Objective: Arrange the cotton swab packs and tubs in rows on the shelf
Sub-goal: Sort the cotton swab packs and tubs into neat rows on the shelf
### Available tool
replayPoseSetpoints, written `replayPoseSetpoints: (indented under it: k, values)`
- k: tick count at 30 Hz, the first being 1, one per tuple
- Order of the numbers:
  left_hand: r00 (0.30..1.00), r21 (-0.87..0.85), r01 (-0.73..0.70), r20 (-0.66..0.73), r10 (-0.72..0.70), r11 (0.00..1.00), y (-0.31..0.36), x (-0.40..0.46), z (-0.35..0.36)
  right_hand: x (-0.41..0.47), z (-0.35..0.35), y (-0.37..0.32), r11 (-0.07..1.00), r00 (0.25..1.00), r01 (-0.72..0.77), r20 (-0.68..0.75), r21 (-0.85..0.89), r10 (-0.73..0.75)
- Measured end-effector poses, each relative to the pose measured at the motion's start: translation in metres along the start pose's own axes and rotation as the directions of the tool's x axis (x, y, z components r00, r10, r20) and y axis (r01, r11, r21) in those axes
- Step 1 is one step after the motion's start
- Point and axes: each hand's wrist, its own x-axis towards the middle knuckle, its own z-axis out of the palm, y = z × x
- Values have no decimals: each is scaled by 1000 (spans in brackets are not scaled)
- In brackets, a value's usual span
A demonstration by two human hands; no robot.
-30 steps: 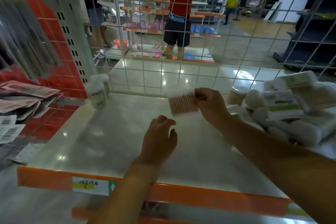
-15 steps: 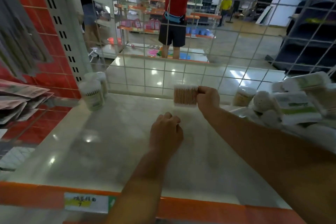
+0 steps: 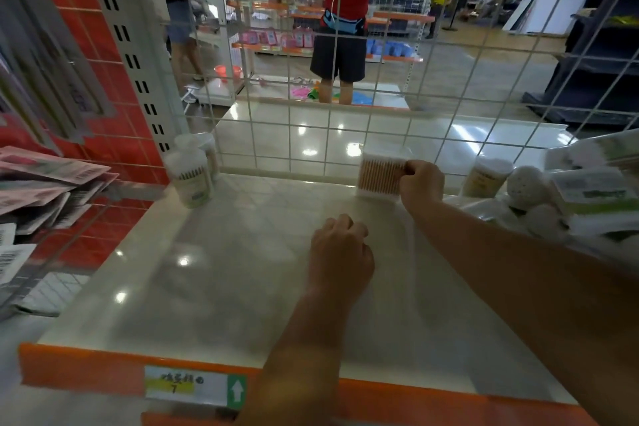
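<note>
My right hand [image 3: 421, 183] grips a clear box of wooden-stick cotton swabs [image 3: 380, 174] by its right side, standing it at the back of the white shelf [image 3: 242, 270] against the wire grid. My left hand [image 3: 340, 249] rests on the middle of the shelf with fingers curled and holds nothing. Two round swab tubs [image 3: 192, 173] stand one behind the other at the back left corner. Another tub [image 3: 485, 175] stands at the back right. A heap of swab packs and bags [image 3: 584, 197] lies on the right.
A wire grid panel [image 3: 345, 114] closes the shelf's back; people stand in the aisle beyond it. A slotted upright [image 3: 138, 55] and a red panel bound the left side, with pink barcode packets [image 3: 45, 180] beside it. The orange front edge [image 3: 86, 373] carries a price label [image 3: 193, 389].
My right hand carried the swab box from above the shelf's middle back to the wire grid and set it down. My left hand's fingers curled in and it slid slightly forward.
</note>
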Motion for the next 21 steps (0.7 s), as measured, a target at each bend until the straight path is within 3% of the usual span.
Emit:
replayPoseSetpoints:
  k: [10,15,21]
  values:
    - [998,50,-44,-52,47,998,-4,0,1,0,-1,2,995,997,80,9,-56,-79]
    - [997,134,-4,-72,14,991,-1,1,-5,-1,-13,3,973,989,147,26,-178,-145]
    - [997,290,-3,74,-19,957,17,-3,-18,-40,-52,1,875,920,388,182,-288,-348]
